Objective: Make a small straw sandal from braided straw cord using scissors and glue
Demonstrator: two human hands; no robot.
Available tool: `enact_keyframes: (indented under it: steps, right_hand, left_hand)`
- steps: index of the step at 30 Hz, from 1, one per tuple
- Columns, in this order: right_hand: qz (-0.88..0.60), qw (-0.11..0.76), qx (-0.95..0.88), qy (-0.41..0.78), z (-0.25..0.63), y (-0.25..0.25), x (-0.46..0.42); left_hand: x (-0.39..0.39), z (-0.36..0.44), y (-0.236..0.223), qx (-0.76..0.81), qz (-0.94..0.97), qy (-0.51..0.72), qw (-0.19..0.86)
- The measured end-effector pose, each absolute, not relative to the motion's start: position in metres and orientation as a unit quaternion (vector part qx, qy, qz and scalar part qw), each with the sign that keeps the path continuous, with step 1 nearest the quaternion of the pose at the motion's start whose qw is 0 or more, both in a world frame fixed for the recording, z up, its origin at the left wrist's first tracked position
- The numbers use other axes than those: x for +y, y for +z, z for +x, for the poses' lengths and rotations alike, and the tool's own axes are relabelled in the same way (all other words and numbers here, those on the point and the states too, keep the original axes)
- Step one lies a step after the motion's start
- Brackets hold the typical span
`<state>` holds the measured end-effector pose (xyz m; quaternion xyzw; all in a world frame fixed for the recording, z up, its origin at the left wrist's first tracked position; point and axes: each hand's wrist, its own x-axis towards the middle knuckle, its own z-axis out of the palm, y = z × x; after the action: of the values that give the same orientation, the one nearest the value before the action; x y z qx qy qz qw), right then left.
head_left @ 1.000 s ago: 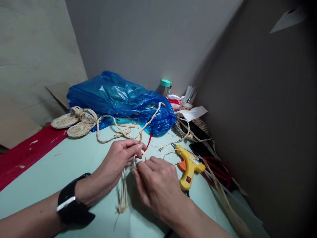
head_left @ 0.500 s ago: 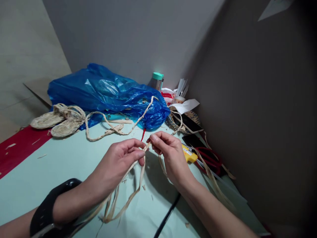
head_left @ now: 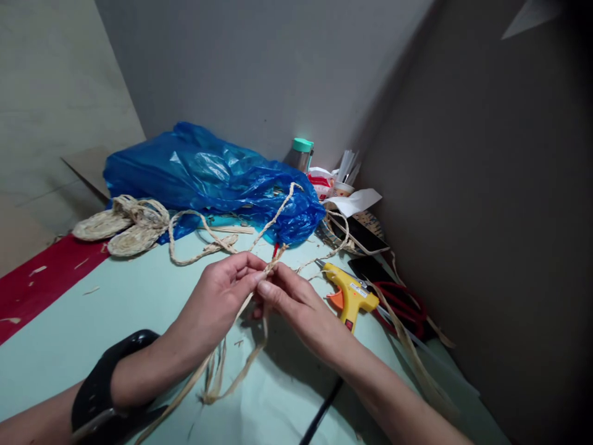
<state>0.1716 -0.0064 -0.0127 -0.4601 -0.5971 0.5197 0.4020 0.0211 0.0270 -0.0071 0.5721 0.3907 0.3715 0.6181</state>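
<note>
Pale dried-fibre strands, twisted or braided near their tip, run between my fingers; the short fibre braid point(head_left: 273, 264) pokes up past my fingertips. My left hand point(head_left: 227, 287) pinches it between thumb and fingers. Close against it, my right hand point(head_left: 294, 300) grips the same strands just below the tip, its thumb touching the left fingertips. Loose fibre strands point(head_left: 241, 378) hang below both hands in a loop toward the table. Some of my fingers are hidden behind the work.
A yellow glue gun point(head_left: 352, 293) lies right of my hands, beside red-handled scissors point(head_left: 403, 309). Behind are a blue plastic bag point(head_left: 199, 167), a braided cord point(head_left: 204, 250), a pair of woven fibre slippers point(head_left: 132, 238) and a green-lidded bottle point(head_left: 301, 154). A grey wall stands behind.
My right hand has moved down and left, closer against my left hand. The braid's tip now sticks out above the fingers, and more of the glue gun shows. The view has shifted slightly.
</note>
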Motion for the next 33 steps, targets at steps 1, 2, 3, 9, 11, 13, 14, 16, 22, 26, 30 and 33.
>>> enact_keyframes:
  steps: [1,2,3,9,11,13,14,16,22,26,30,33]
  right_hand:
    - [-0.469,0.393,-0.598,0.517,0.170,-0.013,-0.007]
    - [-0.477,0.390,-0.598,0.513,0.169,-0.014,-0.008]
    - [-0.485,0.389,-0.600,0.504,0.169,-0.015,-0.009]
    - [-0.501,0.404,-0.645,0.412,0.168,-0.015,-0.007]
    - [-0.491,0.420,-0.643,0.410,0.169,-0.015,-0.005]
    - [-0.495,0.439,-0.633,0.402,0.170,-0.016,-0.004]
    - [-0.503,0.448,-0.625,0.394,0.171,-0.016,-0.003]
    - [-0.521,0.462,-0.610,0.378,0.172,-0.018,-0.002]
    - [-0.532,0.500,-0.556,0.398,0.173,-0.021,0.001]
    - [-0.506,0.526,-0.497,0.469,0.171,-0.020,0.001]
    - [-0.451,0.546,-0.399,0.583,0.171,-0.018,0.001]
    - [-0.449,0.557,-0.375,0.589,0.174,-0.017,0.003]
  left_hand:
    - [0.028,0.020,-0.009,0.380,0.570,0.367,0.629]
    - [0.029,0.020,-0.010,0.370,0.569,0.367,0.636]
    - [0.030,0.019,-0.012,0.363,0.568,0.371,0.639]
    - [0.031,0.021,-0.015,0.363,0.577,0.371,0.630]
    - [0.030,0.021,-0.013,0.353,0.592,0.363,0.627]
    - [0.031,0.019,-0.010,0.373,0.634,0.352,0.579]
    - [0.032,0.017,-0.008,0.396,0.669,0.347,0.526]
    - [0.034,0.013,-0.005,0.434,0.745,0.333,0.382]
    - [0.027,0.011,-0.002,0.400,0.823,0.374,0.154]
    - [0.015,0.017,-0.013,0.321,0.871,0.365,0.075]
    - [0.010,0.020,-0.027,0.266,0.907,0.326,0.003]
    - [0.009,0.021,-0.027,0.276,0.910,0.308,0.029]
